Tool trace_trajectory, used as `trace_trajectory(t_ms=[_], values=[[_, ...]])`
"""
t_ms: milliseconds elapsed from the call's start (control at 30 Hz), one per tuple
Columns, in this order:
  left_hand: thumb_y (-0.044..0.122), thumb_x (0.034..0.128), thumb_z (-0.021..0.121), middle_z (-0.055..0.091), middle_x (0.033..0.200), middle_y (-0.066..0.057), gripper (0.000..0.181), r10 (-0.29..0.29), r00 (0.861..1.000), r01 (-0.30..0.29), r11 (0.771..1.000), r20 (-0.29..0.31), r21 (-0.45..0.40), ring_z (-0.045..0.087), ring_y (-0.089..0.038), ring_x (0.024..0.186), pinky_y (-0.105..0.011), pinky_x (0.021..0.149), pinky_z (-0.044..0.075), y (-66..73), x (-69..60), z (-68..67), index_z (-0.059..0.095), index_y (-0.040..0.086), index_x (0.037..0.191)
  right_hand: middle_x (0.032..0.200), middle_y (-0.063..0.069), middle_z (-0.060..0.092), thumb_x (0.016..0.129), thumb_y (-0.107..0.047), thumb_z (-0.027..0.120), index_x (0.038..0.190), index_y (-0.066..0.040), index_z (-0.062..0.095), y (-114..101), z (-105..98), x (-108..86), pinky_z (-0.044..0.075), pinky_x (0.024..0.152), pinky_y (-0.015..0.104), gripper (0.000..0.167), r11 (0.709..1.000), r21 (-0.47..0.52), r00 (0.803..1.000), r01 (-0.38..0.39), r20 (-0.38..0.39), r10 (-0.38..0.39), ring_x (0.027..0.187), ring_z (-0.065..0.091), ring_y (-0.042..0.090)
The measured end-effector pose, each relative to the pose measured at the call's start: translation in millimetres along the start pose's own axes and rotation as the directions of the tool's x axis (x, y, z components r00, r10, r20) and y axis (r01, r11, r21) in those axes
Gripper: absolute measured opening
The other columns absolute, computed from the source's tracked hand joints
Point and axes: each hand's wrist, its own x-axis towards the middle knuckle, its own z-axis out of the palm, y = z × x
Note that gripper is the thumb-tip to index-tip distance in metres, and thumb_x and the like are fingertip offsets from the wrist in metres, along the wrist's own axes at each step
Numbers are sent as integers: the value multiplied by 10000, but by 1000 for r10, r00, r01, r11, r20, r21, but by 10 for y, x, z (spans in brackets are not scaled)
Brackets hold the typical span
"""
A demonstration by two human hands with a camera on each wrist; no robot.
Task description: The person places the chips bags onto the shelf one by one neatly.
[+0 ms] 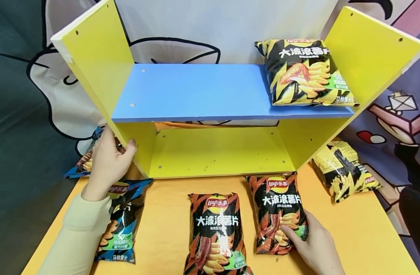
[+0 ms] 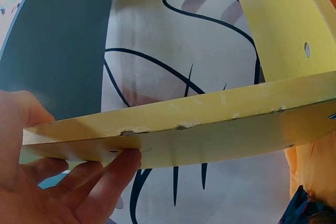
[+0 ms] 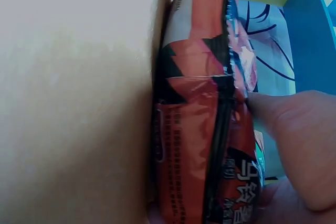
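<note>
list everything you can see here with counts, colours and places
shelf unit: 1, yellow with a blue shelf, on the table
table: 1, yellow-orange, under the unit
red-and-black chip bags: 2, in front of the unit, the right one held
blue-and-black chip bags: 2, one front left, one left of the unit, partly hidden
yellow-and-black chip bags: 2, one on the blue shelf's right end, one right of the unit
printed backdrop: count unclear, mostly white and purple, behind
dark curtain: 1, teal, far left
left hand: 1, bare, gripping the unit's left side panel
right hand: 1, bare, holding the right red-and-black bag
left sleeve: 1, pale, lower left
</note>
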Motion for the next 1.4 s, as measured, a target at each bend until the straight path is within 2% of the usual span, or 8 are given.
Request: trace_trajectory(t_ms=[67,200,267,533,700,833,1000,1400], values=[[156,960,601,640,989,-108,469,2,1000,-2,1000,0,1,459,-84,613,-190,571,377,-7,2,-3,506,109,1417,1161,296,702,842,-502,831,1424,51,522,-10,-1,-8,542,832,627,861,1000,-2,1000,7,5,-7,1017,688,516],[155,960,599,634,972,-106,465,3,1000,-3,1000,-2,7,455,-85,604,-197,561,377,-19,2,-12,506,103,1413,1214,308,673,819,-597,810,1486,43,447,-18,-17,-3,531,864,627,993,999,-19,995,-31,95,33,1072,668,515],[154,959,598,630,968,-106,468,3,1000,-3,1000,-2,10,452,-83,601,-200,558,378,-21,2,-14,504,102,1416,1234,316,662,811,-623,803,1501,37,427,-20,-19,-5,529,870,628,1026,999,-27,993,-42,111,45,1091,661,516],[156,958,593,645,968,-101,476,2,1000,-2,1000,-4,18,484,-76,625,-184,585,401,-10,8,-6,510,111,1424,1168,262,697,789,-512,872,1429,-11,520,-22,40,-71,547,776,609,885,999,1,999,37,-19,-37,1022,697,467],[162,960,590,621,938,-95,460,11,1000,-11,1000,4,27,491,-107,640,-206,594,411,3,28,20,510,84,1406,1120,246,703,795,-496,872,1379,10,545,14,55,-103,548,717,580,839,1000,-3,999,26,-25,-26,942,709,442],[166,965,582,586,906,-87,423,14,1000,-14,999,14,37,481,-135,638,-247,592,410,11,40,37,510,56,1367,997,166,717,775,-475,892,1293,-2,592,21,81,-134,525,628,473,763,1000,-15,998,11,-61,-12,800,708,333],[168,965,584,587,926,-94,417,8,1000,-9,999,20,39,489,-148,647,-254,598,421,15,40,34,510,49,1357,873,75,714,749,-438,916,1174,-64,644,-5,123,-162,478,564,374,628,1000,-19,990,23,-139,-26,687,671,230],[170,973,582,560,942,-90,429,-28,999,28,999,17,32,458,-155,638,-291,599,406,-2,-8,3,502,72,1382,808,13,724,691,-313,962,1049,-151,700,-22,102,-102,488,570,320,472,994,2,960,109,-258,-105,661,691,228]])
